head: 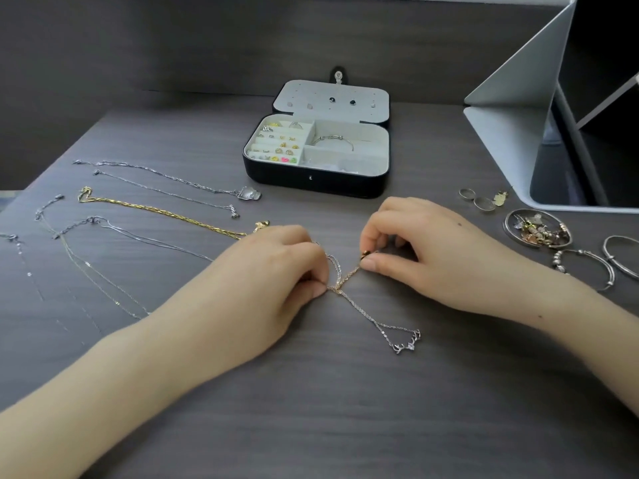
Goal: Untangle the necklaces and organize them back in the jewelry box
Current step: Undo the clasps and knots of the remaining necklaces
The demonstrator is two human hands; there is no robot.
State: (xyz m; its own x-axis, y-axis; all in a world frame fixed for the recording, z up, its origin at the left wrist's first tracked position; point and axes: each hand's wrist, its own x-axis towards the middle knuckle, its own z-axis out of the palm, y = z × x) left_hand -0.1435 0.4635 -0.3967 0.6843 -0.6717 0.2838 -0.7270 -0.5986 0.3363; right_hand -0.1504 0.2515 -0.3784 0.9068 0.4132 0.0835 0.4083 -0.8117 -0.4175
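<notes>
Left hand [273,274]: fingers curled, thumb and forefinger pinching the knot [337,288] where two fine chains cross, mid-table near the person. Right hand [432,250]: also curled, pinching the far end of the gold-coloured chain [351,273]; what sits between those fingertips is small and dark, can't tell if it's a clasp. The silver chain [366,314] runs from the knot toward the near right and ends in an antler pendant [409,342]. How the strands loop inside the knot is too fine to read. Left side: laid-out necklaces [166,181], one of them a gold braid [166,216]; the thinnest are barely visible, one is cut by the frame edge, and some pass under the left forearm. Jewelry box [311,183] sits open at far centre; its near-right compartment is blurred. Right side: rings [480,202], dish of charms [511,219], bangles [587,267]. Table [345,409] is dark grey woodgrain with a dark wall panel [173,46] behind. A white folded panel [511,108] at far right is cropped.
</notes>
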